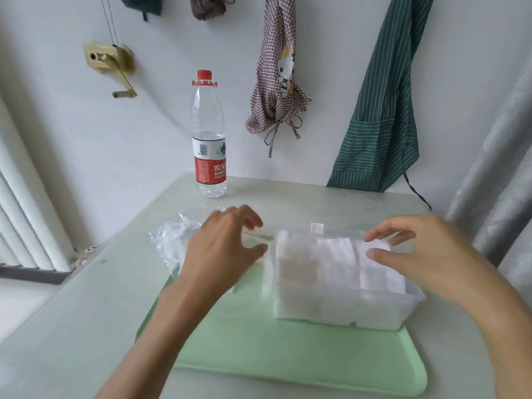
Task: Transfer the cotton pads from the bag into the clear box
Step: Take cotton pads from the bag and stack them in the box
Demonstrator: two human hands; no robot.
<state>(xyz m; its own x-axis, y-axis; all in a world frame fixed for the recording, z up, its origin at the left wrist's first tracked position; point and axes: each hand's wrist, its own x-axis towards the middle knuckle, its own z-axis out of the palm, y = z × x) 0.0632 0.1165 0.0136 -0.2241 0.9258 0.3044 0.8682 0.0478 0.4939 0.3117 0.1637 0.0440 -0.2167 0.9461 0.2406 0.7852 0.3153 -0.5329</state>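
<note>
White wall (161, 133) straight ahead, evenly lit by soft daylight, no hard shadows anywhere. Up on it hangs a green striped apron (383, 116) to the right, a brown checked apron (276, 93) with a cartoon cat print beside it, and more cloth cut off by the top edge. Over on the left, a brass crank (115, 67) is fixed to the wall, two thin cords running up from it. Far left, white vertical slats (26, 203) and a pale sill below them. At the right edge, grey fabric (495, 168) hangs down. Below it all, a pale table (86, 306) butts against the wall, a water bottle (209, 139) standing upright near its back edge.
</note>
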